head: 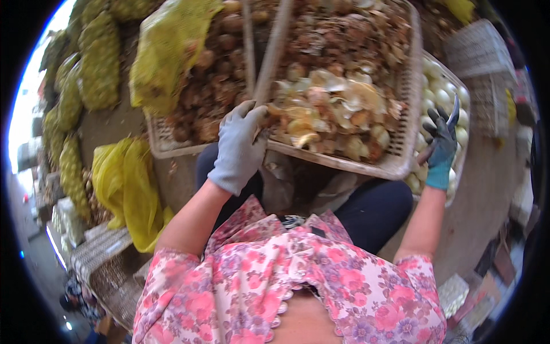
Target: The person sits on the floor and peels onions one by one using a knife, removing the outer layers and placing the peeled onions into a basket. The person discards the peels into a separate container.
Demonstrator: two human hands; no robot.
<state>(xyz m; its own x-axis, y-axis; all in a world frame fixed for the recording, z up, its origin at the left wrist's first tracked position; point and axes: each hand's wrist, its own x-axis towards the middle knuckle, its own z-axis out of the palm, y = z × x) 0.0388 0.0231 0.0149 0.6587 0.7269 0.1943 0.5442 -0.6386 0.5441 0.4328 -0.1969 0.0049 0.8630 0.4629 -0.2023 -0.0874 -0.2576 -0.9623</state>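
My left hand [241,144], in a light grey glove, is at the near rims of two adjoining plastic crates. Its fingers curl beside a brown, onion-like piece; whether they grip it is unclear. My right hand [442,139], in a teal glove with dark fingers, holds a small knife [454,111] with its blade pointing away from me. This hand is over a crate of peeled white onions [462,136]. Loose onion skins [328,96] fill much of the crate [343,165] in front of me. Brown onions [205,58] and skins lie in the left crate [176,150].
A yellow mesh bag [161,56] lies over the left crate; another [129,185] hangs over a woven basket or crate [103,253] at lower left. Full mesh sacks [99,62] stand at far left. Pale crates [481,51] are stacked at upper right.
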